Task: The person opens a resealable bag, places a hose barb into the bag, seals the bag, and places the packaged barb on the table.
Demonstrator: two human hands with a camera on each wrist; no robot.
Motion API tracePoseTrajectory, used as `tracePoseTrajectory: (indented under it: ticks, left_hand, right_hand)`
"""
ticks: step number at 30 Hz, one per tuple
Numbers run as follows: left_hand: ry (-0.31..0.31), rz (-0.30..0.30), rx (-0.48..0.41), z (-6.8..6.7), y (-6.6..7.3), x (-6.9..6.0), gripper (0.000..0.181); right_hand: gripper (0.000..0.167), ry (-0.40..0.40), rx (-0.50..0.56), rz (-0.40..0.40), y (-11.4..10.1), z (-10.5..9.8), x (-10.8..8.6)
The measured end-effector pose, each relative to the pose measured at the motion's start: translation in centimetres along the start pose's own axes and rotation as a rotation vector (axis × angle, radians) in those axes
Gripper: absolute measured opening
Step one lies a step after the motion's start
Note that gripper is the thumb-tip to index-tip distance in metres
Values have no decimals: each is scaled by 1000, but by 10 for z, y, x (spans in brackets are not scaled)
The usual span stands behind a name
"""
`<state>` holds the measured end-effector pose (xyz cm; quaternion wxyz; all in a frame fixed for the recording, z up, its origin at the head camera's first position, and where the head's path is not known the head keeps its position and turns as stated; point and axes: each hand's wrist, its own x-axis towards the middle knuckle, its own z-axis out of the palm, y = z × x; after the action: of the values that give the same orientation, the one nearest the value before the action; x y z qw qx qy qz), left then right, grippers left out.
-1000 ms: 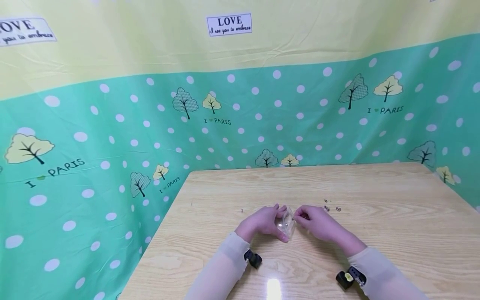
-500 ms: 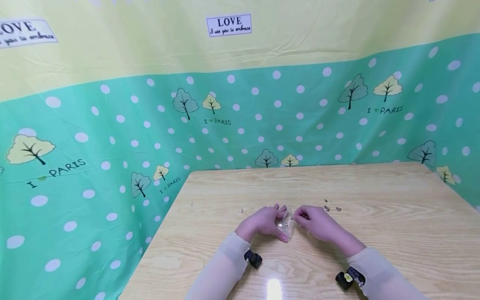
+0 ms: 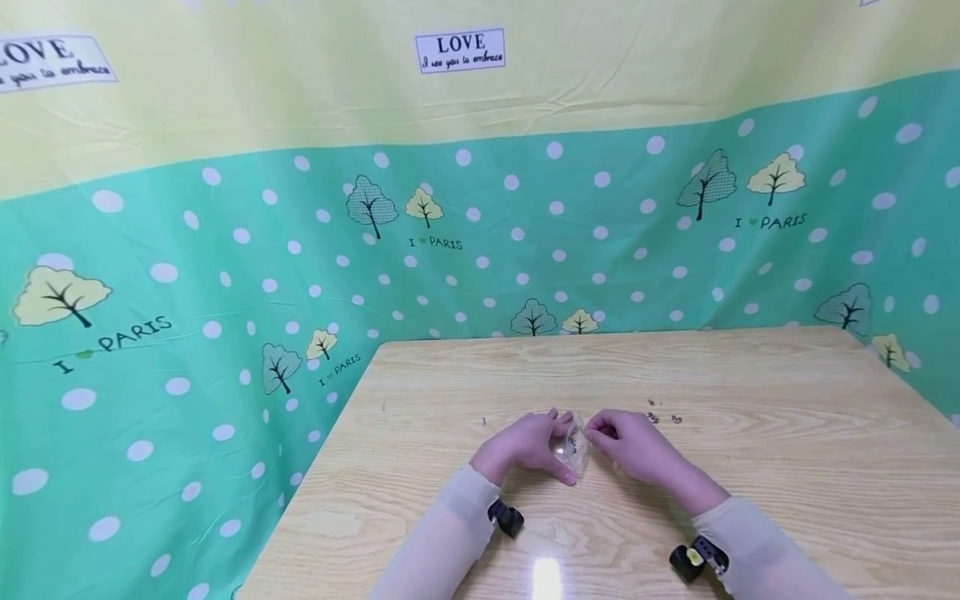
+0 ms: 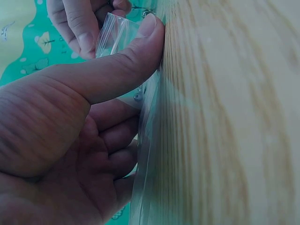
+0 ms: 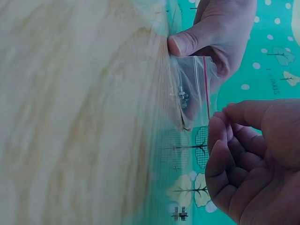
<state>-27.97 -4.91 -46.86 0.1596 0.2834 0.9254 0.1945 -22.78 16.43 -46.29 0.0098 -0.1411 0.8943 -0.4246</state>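
Note:
A small clear zip bag [image 5: 193,70] with a red line along its mouth lies on its side in front of me. Small metal pieces [image 5: 183,97], perhaps screws with nuts, show inside it. My left hand [image 3: 531,442] holds the bag from the left, its thumb pressing the near side and its fingers behind. Opposite it, my right hand [image 5: 248,159] brings thumb and index finger together at a corner of the bag's mouth and seems to pinch the lip. Its other fingers are curled. Any small piece between those fingertips is hidden.
Several more small metal pieces [image 3: 653,417] lie on the wooden table [image 3: 750,500] beyond my right hand, with another one [image 3: 677,419] close beside them. A tiny piece [image 3: 483,421] sits beyond my left wrist. A green and yellow patterned curtain [image 3: 480,233] hangs behind the table.
A small metal piece at the bag's mouth, near my right fingertips, has moved left and now shows farther inside the bag. My right hand has shifted slightly left; my left hand stays put.

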Motion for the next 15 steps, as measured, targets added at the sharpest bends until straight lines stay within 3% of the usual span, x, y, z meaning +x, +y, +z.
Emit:
tracePoseTrajectory:
  ticks: [9, 15]
  left_hand:
    - [1, 2, 1, 0, -1, -1, 100]
    - [0, 6, 7, 1, -1, -1, 102]
  right_hand:
    - [11, 6, -46, -26, 4, -3, 2]
    - [15, 15, -74, -34, 13, -23, 4]
